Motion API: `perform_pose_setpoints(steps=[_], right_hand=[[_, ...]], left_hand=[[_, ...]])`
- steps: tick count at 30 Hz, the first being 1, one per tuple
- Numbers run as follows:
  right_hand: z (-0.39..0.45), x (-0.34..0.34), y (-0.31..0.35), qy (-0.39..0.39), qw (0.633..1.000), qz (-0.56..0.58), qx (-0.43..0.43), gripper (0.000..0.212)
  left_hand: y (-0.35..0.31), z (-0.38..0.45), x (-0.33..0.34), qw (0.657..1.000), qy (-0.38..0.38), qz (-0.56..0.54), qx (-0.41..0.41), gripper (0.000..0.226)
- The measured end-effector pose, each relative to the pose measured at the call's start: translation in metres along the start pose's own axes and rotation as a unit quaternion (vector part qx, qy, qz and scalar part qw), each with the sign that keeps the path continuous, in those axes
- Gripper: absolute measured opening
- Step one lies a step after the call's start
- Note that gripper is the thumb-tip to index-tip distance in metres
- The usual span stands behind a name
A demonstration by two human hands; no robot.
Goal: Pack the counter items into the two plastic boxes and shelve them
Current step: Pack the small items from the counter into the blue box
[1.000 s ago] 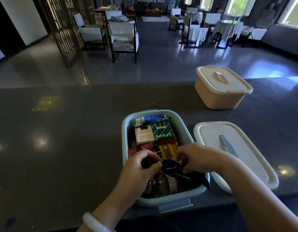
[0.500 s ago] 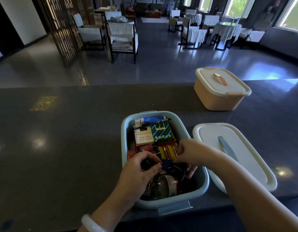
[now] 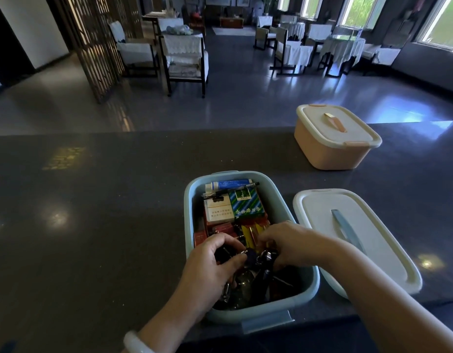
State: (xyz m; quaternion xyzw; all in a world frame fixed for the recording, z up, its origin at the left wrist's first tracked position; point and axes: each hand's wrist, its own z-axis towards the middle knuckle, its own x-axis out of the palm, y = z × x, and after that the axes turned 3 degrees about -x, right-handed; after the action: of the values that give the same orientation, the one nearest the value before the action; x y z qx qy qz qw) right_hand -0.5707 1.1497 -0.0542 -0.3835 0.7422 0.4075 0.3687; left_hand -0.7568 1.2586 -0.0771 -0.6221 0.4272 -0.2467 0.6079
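over the near end of the open blue box [image 3: 189, 215] on the table [image 3: 93, 212], the left hand [image 3: 210, 273] and right hand [image 3: 289, 245] both curl around a dark bunch of keys [image 3: 258, 258]. its white lid [image 3: 373, 250] lies at 3 o'clock; the lidded peach box [image 3: 334, 151] sits at 1 o'clock.

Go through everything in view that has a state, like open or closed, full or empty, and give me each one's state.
blue box: open, lid off, packed with items
white lid: off, flat on the counter right of the blue box
orange box: closed, lid on
left hand: inside the blue box, fingers curled on dark items
right hand: inside the blue box, pinching dark items
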Motion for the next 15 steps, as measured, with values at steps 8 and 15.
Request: perform_pose_setpoints(steps=[8,15], right_hand=[[-0.020,-0.028,0.008,0.029,0.999,-0.017,0.014,0.037],[-0.013,-0.017,-0.002,0.055,0.996,0.039,0.058,0.038]], left_hand=[[-0.002,-0.001,0.001,0.997,0.018,-0.075,-0.033,0.016],[-0.001,-0.003,-0.001,0.997,0.029,-0.062,-0.025,0.013]])
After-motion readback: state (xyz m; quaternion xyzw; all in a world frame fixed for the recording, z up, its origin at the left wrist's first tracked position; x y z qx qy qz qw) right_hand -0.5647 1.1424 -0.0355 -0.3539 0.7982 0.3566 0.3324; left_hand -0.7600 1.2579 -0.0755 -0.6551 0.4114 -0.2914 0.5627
